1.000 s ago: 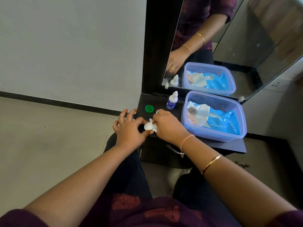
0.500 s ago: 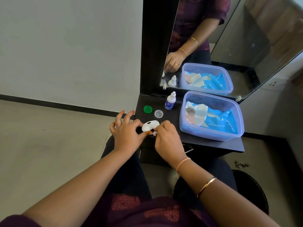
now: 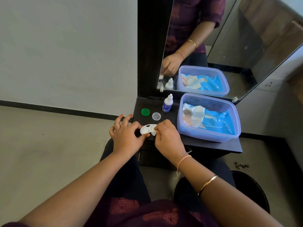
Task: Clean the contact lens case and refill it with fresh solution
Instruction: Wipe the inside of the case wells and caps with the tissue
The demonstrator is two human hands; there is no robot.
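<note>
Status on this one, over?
Copy: left grip pinches case, right grip pinches wipe against it. Case open; green cap, clear cap lie behind. Nothing blocking.

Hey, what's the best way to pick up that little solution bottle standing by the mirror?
Grip the solution bottle round its labelled body, pinching across its width and coming from the front-left. It stands upright and its top tapers to a narrow nozzle. The blue tub sits close on its right, and the mirror is just behind.
</note>
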